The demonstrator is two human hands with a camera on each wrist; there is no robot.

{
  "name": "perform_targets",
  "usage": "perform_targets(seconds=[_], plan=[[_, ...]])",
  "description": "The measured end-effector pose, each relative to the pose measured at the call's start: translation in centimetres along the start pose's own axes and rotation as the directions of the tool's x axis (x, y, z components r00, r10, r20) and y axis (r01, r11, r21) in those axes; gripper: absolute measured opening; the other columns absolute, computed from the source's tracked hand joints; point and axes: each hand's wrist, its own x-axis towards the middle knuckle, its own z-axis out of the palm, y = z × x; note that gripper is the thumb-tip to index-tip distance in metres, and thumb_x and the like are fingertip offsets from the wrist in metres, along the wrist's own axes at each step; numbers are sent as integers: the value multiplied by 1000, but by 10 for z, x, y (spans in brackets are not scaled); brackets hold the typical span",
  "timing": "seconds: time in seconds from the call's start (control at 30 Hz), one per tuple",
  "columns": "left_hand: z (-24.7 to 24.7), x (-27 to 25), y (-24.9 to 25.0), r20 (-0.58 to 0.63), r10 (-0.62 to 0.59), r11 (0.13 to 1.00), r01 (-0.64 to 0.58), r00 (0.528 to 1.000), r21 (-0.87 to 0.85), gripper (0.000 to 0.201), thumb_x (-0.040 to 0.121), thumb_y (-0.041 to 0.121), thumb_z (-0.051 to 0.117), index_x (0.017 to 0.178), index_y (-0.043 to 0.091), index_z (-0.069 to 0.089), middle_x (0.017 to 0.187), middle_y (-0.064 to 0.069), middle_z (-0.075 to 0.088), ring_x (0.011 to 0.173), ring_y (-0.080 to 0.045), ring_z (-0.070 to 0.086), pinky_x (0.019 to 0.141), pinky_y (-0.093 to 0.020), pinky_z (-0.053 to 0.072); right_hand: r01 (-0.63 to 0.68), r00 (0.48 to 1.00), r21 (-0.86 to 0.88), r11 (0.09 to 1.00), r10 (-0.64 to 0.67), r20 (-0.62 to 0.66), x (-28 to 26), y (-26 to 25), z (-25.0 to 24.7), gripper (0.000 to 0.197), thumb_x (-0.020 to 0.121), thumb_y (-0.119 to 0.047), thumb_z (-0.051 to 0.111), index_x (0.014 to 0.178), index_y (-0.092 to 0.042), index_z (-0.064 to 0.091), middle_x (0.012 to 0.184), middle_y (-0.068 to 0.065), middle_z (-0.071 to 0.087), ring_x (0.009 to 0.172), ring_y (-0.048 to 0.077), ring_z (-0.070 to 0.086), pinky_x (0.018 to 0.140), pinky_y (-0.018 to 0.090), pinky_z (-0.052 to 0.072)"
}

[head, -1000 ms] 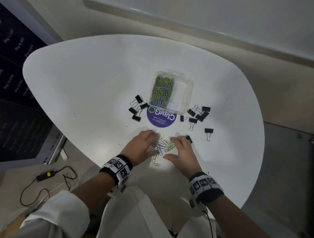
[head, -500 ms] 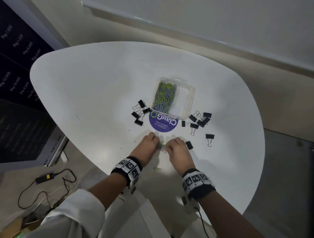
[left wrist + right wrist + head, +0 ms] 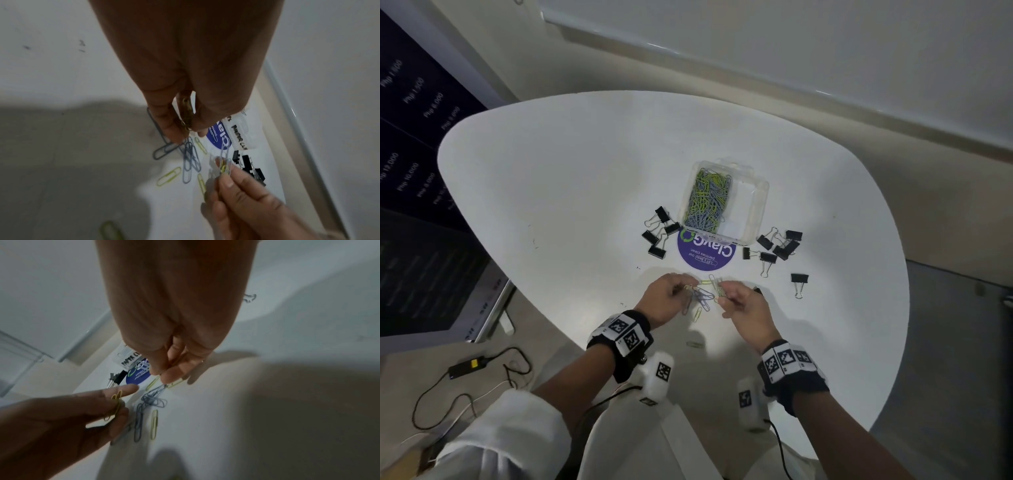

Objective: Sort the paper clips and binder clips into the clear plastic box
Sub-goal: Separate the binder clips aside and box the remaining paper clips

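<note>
The clear plastic box stands mid-table, its left compartment filled with yellow and blue paper clips. Black binder clips lie in a group left of it, in a group right of it, and one alone. Near the front edge my left hand pinches a few yellow clips. My right hand pinches a small bunch of blue and yellow clips. Several loose paper clips lie on the table between the hands.
A round purple sticker lies under the box's near end. One yellow clip sits alone near the white table's front edge. Cables and a black adapter lie on the floor at left.
Both hands were pressed over the clip pile, raking it together. Now they have risen slightly, each pinching a few clips, with the remaining clips showing between them.
</note>
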Motion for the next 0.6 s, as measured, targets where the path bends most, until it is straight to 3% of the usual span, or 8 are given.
perform_targets(seconds=[0.07, 0.17, 0.2, 0.27, 0.3, 0.43, 0.53, 0.6], plan=[[0, 0, 9, 7, -117, 975, 117, 993, -191, 25, 90, -1, 47, 89, 13, 68, 95, -10, 67, 73, -23, 60, 78, -31, 53, -54, 998, 71, 996, 52, 23, -1, 0, 1, 24, 94, -1, 60, 116, -7, 66, 107, 17, 66, 88, 15, 61, 70, 19, 55], [-5, -3, 32, 70, -271, 833, 271, 960, -482, 21, 86, -3, 39, 73, 0, 56, 60, -13, 61, 53, -22, 57, 55, -24, 52, -210, 978, 318, 924, 204, 53, -2, -11, 2, 18, 94, 5, 54, 102, -3, 68, 95, 9, 62, 79, 15, 57, 67, 20, 54], [-6, -3, 36, 82, -302, 792, 298, 950, -533, 19, 83, -2, 41, 69, 0, 53, 54, -11, 57, 49, -20, 56, 50, -22, 50, -261, 964, 425, 867, 252, 78, -2, -15, 2, 19, 92, 7, 51, 97, -2, 67, 87, 9, 59, 73, 16, 55, 65, 22, 53], [-10, -2, 39, 71, -333, 772, 315, 940, -552, 12, 71, 12, 49, 65, 2, 51, 59, -10, 55, 51, -21, 53, 48, -22, 46, -316, 946, 545, 777, 304, 114, -4, -24, 3, 23, 90, 7, 42, 88, -1, 64, 77, 9, 54, 67, 18, 51, 64, 25, 50], [-11, -1, 38, 53, -325, 808, 307, 944, -504, 15, 68, 19, 52, 65, 4, 51, 65, -10, 53, 54, -22, 51, 50, -24, 44, -326, 941, 564, 759, 316, 119, -5, -28, 3, 25, 89, 6, 38, 84, -2, 61, 76, 9, 54, 67, 18, 50, 65, 27, 48], [-10, -1, 29, -16, -172, 984, 171, 985, -51, 23, 87, 29, 55, 70, 15, 48, 67, 1, 52, 63, -18, 49, 62, -29, 37, -322, 943, 549, 772, 315, 110, -9, -38, 5, 25, 85, 0, 34, 73, -6, 54, 70, 8, 53, 61, 18, 48, 61, 29, 42], [-7, -6, 21, 18, -35, 960, 28, 999, 280, 22, 84, 38, 65, 88, 20, 52, 81, 6, 61, 74, -9, 58, 63, -23, 41, -305, 950, 399, 864, 306, 64, -9, -37, 5, 21, 90, -11, 44, 72, -7, 53, 64, 6, 47, 52, 16, 41, 51, 28, 35], [-6, -8, 16, 43, 3, 900, -21, 999, 436, 34, 80, 38, 70, 102, 21, 52, 93, 6, 57, 85, -11, 58, 68, -23, 42, -309, 951, 222, 925, 308, 41, -8, -35, 7, 27, 93, -30, 53, 74, -11, 53, 63, 1, 43, 51, 13, 37, 50, 27, 33]])
